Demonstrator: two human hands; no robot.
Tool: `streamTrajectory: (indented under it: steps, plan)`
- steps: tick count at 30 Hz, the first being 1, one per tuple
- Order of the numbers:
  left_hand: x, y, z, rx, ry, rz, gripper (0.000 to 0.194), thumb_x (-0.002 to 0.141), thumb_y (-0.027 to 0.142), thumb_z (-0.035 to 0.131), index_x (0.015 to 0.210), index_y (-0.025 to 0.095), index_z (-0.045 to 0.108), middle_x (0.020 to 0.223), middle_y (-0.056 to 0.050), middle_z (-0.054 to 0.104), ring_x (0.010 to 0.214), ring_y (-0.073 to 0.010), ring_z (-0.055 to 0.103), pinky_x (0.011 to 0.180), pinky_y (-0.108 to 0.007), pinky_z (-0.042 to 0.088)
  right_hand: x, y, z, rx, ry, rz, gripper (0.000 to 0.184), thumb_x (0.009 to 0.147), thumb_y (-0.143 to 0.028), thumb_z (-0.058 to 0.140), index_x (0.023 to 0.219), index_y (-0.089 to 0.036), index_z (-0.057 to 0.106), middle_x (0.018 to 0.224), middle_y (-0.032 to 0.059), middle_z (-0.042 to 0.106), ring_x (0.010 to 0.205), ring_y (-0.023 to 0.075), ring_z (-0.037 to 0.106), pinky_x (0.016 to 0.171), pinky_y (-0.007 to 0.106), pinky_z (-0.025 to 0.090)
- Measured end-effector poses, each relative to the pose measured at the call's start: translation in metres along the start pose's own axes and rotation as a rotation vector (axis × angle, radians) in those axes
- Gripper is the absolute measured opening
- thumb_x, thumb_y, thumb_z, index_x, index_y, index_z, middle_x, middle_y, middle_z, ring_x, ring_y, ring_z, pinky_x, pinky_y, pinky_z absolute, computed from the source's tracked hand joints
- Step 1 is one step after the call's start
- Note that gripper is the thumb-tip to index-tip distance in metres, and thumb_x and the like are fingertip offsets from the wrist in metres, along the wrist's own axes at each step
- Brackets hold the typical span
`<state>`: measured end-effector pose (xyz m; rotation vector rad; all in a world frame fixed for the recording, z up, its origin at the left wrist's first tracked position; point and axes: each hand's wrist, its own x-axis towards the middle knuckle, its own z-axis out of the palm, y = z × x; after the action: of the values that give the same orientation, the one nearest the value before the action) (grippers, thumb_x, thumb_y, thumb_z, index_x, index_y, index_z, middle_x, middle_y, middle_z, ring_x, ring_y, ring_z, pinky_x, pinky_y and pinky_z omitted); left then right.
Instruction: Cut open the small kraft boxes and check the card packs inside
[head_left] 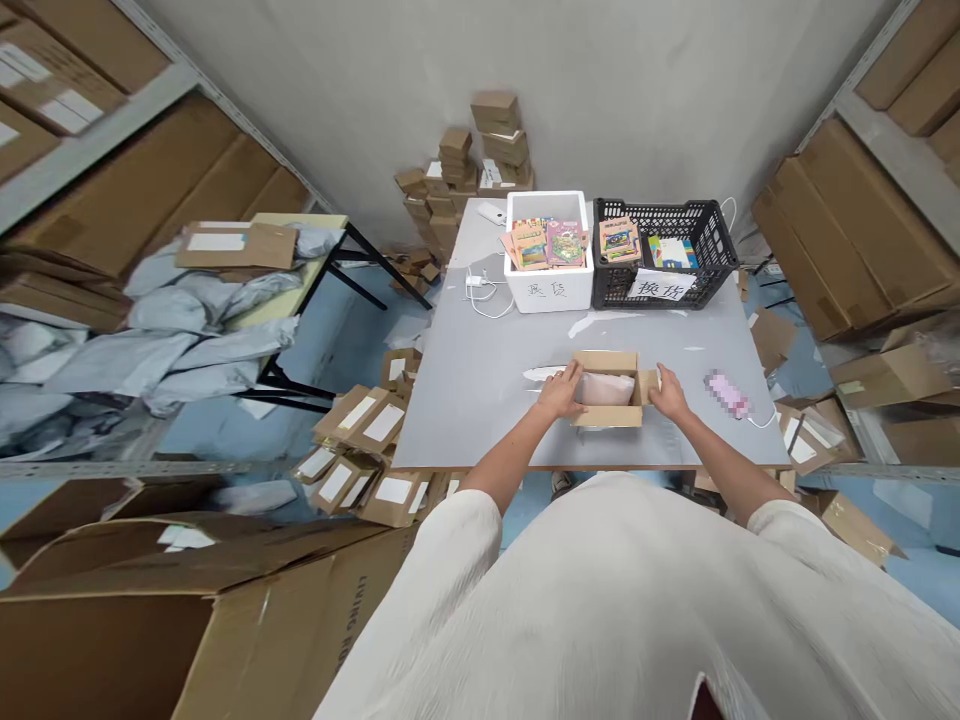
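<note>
We stand at a gray table [472, 390] with a small open cardboard box [609, 416] near its front edge, right of the middle of the frame. Its flaps stand open, and inside lies a pale pinkish wrapped item [611, 388]. Our left hand [561, 391] is partly open and has hold of the box's left end, its fingers toward the far side and its thumb toward the near side. Our right hand [667, 392] is half open, its fingertips touching the flap at the right end; we cannot tell whether it pinches that flap. Just beside our left hand lies a flat white piece [541, 374].

Beyond the box, in the upper middle of the frame, 2 containers stand side by side: a white foam bin [551, 296] holding colorful booklets [532, 248], and a black crate [716, 250] holding more printed items. At the right of the table we see a pink object [726, 393], blurred out, with a white cable [763, 421] beside it.

At the left of the frame, gray plastic parcels [120, 362] lie piled up; small labeled cartons [382, 423] sit below the table's left edge, and a large open carton [277, 620] fills the lower left.
</note>
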<state>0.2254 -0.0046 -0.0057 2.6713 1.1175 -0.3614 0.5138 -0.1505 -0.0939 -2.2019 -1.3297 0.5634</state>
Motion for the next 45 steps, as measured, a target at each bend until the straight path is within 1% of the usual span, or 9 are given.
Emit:
streamTrajectory:
  steps: [3,5,11,17,27,33,37,41,45]
  plan:
    - [0.012,-0.002,-0.004,0.000,-0.110,-0.009,0.138,0.077,0.066,0.088,0.179,0.034,0.001,0.188,-0.012,0.007,0.163,-0.0467,0.034,0.128,-0.055,0.035,-0.007,0.001,-0.005,-0.158,0.002,0.024,0.069,0.098,-0.033,0.053,0.164,-0.015,0.046,0.159,0.0218,0.053,0.141,0.0386,0.051,0.112,0.051,0.046]
    - [0.017,-0.004,-0.004,-0.013,-0.142,-0.010,0.139,0.076,0.065,0.090,0.179,0.034,0.003,0.188,-0.012,0.009,0.164,-0.0471,0.032,0.129,-0.055,0.033,-0.009,-0.008,-0.010,-0.255,0.004,-0.067,0.058,0.098,-0.026,0.052,0.156,-0.016,0.057,0.152,0.0214,0.057,0.133,0.0377,0.053,0.109,0.049,0.043]
    - [0.020,-0.008,0.002,-0.056,-0.125,-0.002,0.136,0.074,0.065,0.091,0.178,0.033,0.011,0.188,-0.013,0.011,0.164,-0.0482,0.031,0.130,-0.056,0.032,0.000,-0.077,-0.012,-0.433,-0.164,-0.422,0.046,0.101,-0.014,0.046,0.140,-0.016,0.071,0.137,0.0199,0.068,0.128,0.0351,0.054,0.111,0.047,0.037]
    - [0.016,-0.009,0.004,-0.114,-0.096,-0.007,0.135,0.074,0.063,0.092,0.178,0.033,0.012,0.188,-0.013,0.011,0.164,-0.0486,0.031,0.130,-0.057,0.032,0.010,-0.126,0.011,-0.503,-0.311,-0.296,0.039,0.104,-0.019,0.049,0.139,-0.013,0.066,0.141,0.0207,0.069,0.133,0.0349,0.057,0.113,0.045,0.039]
    - [0.014,-0.010,0.006,-0.146,-0.099,-0.012,0.138,0.072,0.064,0.094,0.179,0.035,0.011,0.188,-0.012,0.010,0.164,-0.0493,0.032,0.130,-0.057,0.034,0.013,-0.141,0.030,-0.569,-0.371,-0.137,0.045,0.104,-0.026,0.050,0.145,-0.013,0.065,0.157,0.0224,0.054,0.141,0.0384,0.050,0.114,0.048,0.039]
    - [0.013,-0.010,0.005,-0.158,-0.098,-0.007,0.137,0.072,0.066,0.094,0.178,0.036,0.013,0.188,-0.011,0.011,0.164,-0.0491,0.033,0.129,-0.057,0.034,0.011,-0.141,0.032,-0.559,-0.384,-0.120,0.041,0.103,-0.020,0.053,0.142,-0.015,0.064,0.143,0.0214,0.067,0.134,0.0342,0.058,0.107,0.043,0.040]
    - [0.012,-0.011,0.005,-0.163,-0.105,-0.008,0.139,0.072,0.067,0.093,0.178,0.035,0.011,0.188,-0.011,0.010,0.164,-0.0489,0.032,0.130,-0.056,0.033,0.010,-0.140,0.026,-0.603,-0.394,-0.176,0.038,0.102,-0.016,0.054,0.138,-0.015,0.066,0.126,0.0193,0.077,0.122,0.0316,0.068,0.103,0.041,0.040]
    - [0.012,-0.011,0.005,-0.158,-0.114,-0.014,0.137,0.073,0.064,0.093,0.178,0.035,0.010,0.188,-0.011,0.009,0.165,-0.0480,0.031,0.131,-0.054,0.031,0.007,-0.140,0.011,-0.668,-0.432,-0.290,0.034,0.100,-0.011,0.053,0.125,-0.016,0.076,0.128,0.0194,0.078,0.126,0.0323,0.067,0.102,0.039,0.042]
    - [0.011,-0.011,0.005,-0.149,-0.101,-0.014,0.137,0.073,0.063,0.092,0.178,0.034,0.009,0.188,-0.012,0.008,0.165,-0.0469,0.033,0.130,-0.053,0.033,0.007,-0.134,-0.015,-0.622,-0.366,-0.278,0.033,0.100,-0.016,0.055,0.123,-0.019,0.079,0.126,0.0176,0.079,0.123,0.0323,0.068,0.104,0.040,0.043]
